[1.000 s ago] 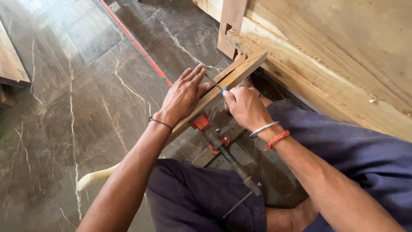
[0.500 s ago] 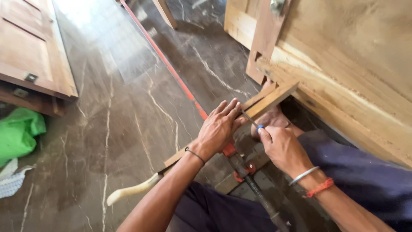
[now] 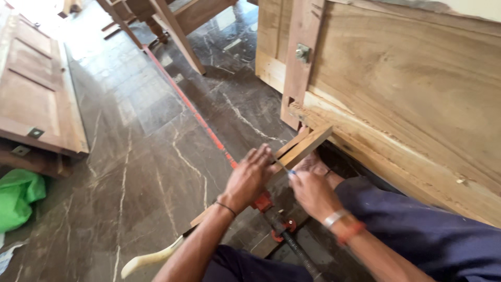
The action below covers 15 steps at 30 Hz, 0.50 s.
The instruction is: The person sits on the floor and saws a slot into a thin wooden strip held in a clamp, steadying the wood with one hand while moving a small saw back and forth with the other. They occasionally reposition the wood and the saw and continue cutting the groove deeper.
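A long wooden strip (image 3: 302,147) lies slanted across the floor, its far end against the big wooden panel (image 3: 417,89). My left hand (image 3: 249,177) presses flat on the strip, fingers spread. My right hand (image 3: 311,190) pinches a thin pen or pencil with a blue tip (image 3: 284,167), the tip touching the strip just beside my left fingers. A red-jawed bar clamp (image 3: 276,224) lies under my wrists, near my knees.
Dark marble floor. A thin red line (image 3: 193,112) runs across it toward my hands. A wooden door panel (image 3: 36,99) lies at left, a green bag (image 3: 18,196) below it. Wooden furniture legs (image 3: 177,36) stand at the back. A pale curved handle (image 3: 151,258) lies near my left forearm.
The camera has tilted up and back, so my hands sit lower in view and more of the room shows. Both hands stay on the strip, the pen still at the wood.
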{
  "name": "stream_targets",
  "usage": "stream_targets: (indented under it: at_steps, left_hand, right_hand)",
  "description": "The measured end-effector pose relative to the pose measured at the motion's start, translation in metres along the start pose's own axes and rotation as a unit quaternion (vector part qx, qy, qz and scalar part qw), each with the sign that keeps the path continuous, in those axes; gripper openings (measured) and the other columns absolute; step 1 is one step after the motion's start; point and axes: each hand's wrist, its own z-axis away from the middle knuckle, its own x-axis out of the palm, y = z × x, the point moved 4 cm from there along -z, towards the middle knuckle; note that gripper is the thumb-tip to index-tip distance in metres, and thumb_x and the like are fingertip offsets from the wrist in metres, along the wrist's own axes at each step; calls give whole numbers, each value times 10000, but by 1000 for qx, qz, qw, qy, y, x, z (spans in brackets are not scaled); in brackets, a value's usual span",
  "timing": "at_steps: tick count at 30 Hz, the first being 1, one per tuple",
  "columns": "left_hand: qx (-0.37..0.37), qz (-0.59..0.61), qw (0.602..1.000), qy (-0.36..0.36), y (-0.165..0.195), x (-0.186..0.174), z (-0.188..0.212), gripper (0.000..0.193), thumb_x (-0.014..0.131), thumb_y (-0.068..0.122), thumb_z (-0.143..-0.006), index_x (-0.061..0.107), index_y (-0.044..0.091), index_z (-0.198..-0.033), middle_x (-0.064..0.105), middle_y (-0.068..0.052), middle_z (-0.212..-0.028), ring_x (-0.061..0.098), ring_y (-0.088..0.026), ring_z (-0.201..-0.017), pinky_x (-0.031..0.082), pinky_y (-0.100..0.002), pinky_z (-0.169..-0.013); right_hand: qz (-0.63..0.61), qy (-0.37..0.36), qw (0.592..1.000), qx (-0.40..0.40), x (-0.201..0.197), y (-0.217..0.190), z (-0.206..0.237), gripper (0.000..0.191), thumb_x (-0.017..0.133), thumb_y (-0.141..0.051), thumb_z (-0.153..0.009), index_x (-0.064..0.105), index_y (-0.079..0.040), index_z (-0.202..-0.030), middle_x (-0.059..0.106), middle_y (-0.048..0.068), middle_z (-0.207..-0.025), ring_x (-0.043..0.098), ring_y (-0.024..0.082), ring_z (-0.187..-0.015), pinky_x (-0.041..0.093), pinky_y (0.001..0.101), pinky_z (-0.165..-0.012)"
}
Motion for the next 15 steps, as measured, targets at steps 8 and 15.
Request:
stream_targets:
  at_steps: [8, 15]
  left_hand:
    - [-56, 74, 995, -44, -10, -13, -4, 548, 491, 341, -1037, 531, -58, -1412, 509, -232, -1509, 447, -369, -1389, 364, -428, -1153]
    - [29, 8, 1000, -3, 9, -8, 0, 441, 492, 286, -1053, 579, -32, -1346, 529, -247, -1492, 439, -355, -1455, 307, -451, -1230]
  right_hand:
    - [45, 20, 998, -28, -3, -9, -13, 408, 535, -301, -1025, 703, -2, -804, 685, 263, -780, 683, 454, -788, 507, 551, -716]
    - [16, 10, 1000, 14, -15, -9, 8, 417, 508, -312, -1020, 676, 3, -805, 673, 269, -767, 682, 449, -766, 509, 539, -679]
